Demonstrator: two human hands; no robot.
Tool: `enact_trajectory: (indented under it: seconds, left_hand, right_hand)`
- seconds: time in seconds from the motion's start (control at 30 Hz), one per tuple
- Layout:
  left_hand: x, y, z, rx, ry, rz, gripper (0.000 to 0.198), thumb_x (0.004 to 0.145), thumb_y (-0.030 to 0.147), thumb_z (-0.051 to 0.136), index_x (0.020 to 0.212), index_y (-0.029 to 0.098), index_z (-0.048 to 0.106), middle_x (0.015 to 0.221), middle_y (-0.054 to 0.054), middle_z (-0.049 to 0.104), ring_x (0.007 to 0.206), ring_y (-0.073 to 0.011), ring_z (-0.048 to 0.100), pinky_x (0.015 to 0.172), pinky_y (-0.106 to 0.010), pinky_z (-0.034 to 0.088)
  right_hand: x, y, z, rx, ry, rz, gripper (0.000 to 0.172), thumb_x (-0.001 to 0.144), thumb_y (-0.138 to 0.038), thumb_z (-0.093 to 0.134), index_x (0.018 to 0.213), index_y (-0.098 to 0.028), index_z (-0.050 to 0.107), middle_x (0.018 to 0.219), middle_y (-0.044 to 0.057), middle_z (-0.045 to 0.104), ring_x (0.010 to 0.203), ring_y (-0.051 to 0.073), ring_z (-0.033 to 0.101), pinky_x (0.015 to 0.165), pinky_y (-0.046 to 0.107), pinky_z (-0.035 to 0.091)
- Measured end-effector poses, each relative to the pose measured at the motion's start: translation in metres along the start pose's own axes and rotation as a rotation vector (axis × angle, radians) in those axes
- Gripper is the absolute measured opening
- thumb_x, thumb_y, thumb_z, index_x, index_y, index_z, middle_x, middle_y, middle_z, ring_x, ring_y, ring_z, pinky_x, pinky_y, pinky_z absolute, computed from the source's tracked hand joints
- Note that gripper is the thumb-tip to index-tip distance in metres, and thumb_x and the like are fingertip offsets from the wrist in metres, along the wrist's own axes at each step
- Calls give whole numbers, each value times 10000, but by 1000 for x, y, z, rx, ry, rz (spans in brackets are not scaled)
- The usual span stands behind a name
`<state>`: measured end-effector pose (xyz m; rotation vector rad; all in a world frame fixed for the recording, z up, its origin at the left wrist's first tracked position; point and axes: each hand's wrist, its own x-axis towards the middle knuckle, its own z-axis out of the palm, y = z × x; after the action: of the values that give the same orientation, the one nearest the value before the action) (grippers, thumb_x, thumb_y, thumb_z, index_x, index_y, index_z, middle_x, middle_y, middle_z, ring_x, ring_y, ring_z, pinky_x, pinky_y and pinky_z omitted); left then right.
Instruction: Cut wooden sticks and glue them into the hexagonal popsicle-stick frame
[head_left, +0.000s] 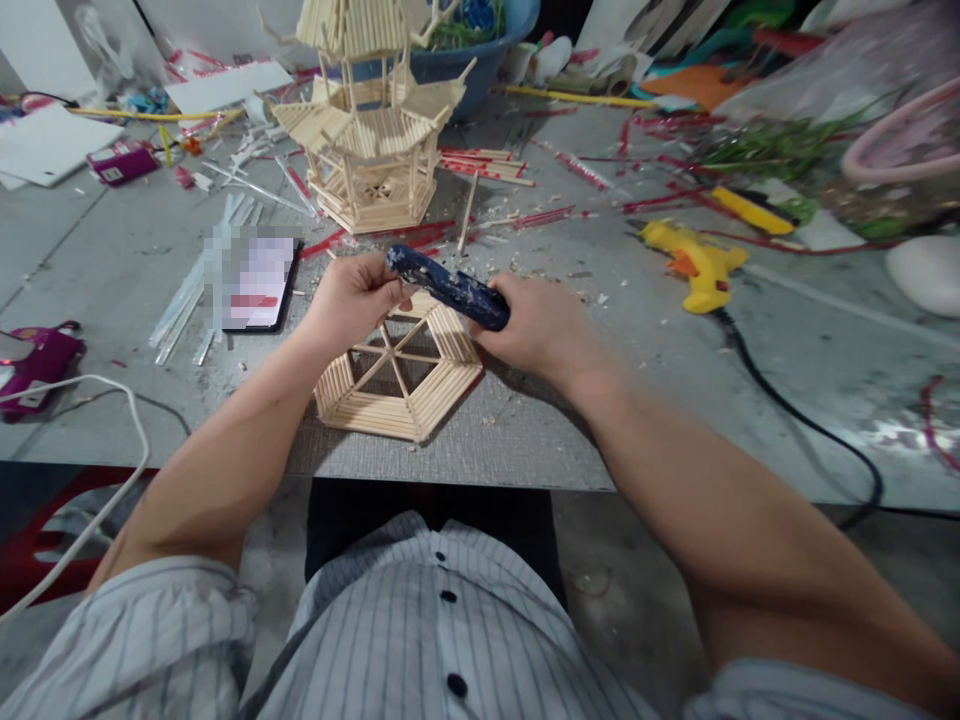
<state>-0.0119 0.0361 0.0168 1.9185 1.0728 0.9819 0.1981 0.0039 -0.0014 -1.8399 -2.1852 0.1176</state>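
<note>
A dark blue, long-handled tool (446,287) spotted with whitish residue is gripped at its near end by my right hand (529,325); its exact kind is not clear. At the tool's far end, my left hand (356,300) is closed in a pinch, and what lies between its fingertips is hidden. Beneath both hands, a hexagonal frame of wooden sticks (375,415) with crossing spokes lies flat on the table. Behind it stands a tiered pagoda model (371,140) built from similar sticks.
A yellow glue gun (697,268) with a black cord lies to the right. A phone (262,285) and clear glue sticks (184,275) are at left. Red wrappers and sticks (487,165) litter the grey table (540,430). A blue basin (487,60) stands behind the model.
</note>
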Motion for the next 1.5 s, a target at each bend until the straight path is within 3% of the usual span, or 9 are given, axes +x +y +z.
enact_trajectory:
  seconds: [0.37, 0.7, 0.93, 1.2, 1.5]
  left_hand:
    - [2, -6, 1, -22, 18, -20, 179, 756, 229, 652, 600, 175, 582, 480, 37, 482, 408, -50, 347, 409, -232, 249]
    - [1, -3, 2, 3, 34, -40, 157, 739, 210, 610, 591, 166, 583, 441, 41, 435, 391, -46, 328, 389, -218, 236]
    - [2, -7, -1, 29, -13, -48, 144, 726, 220, 602, 591, 172, 608, 389, 51, 366, 380, -58, 310, 387, -234, 206]
    - [3, -6, 0, 81, 42, -9, 143, 695, 195, 631, 565, 165, 579, 463, 56, 386, 467, -61, 357, 450, -223, 261]
    - [2, -5, 1, 51, 7, -53, 189, 773, 223, 596, 593, 168, 591, 425, 54, 381, 399, -53, 308, 418, -238, 226]
  right_hand:
    - [0, 1, 3, -14, -29, 19, 227, 738, -389, 545, 870, -216, 608, 848, 127, 680, 765, 292, 625, 585, 354, 376]
    - [-1, -1, 3, -16, -17, 24, 214, 732, -381, 545, 861, -228, 619, 821, 114, 681, 727, 286, 616, 573, 360, 378]
    - [0, 2, 9, -19, 71, 28, 326, 720, -393, 573, 981, -205, 629, 913, 133, 684, 797, 292, 610, 609, 366, 401]
    - [3, 7, 12, 6, 96, -18, 494, 710, -393, 585, 1140, -152, 580, 1037, 165, 660, 934, 326, 591, 717, 405, 432]
    - [1, 1, 5, -12, 44, 32, 298, 729, -395, 560, 952, -208, 626, 857, 126, 685, 759, 286, 607, 601, 358, 392]
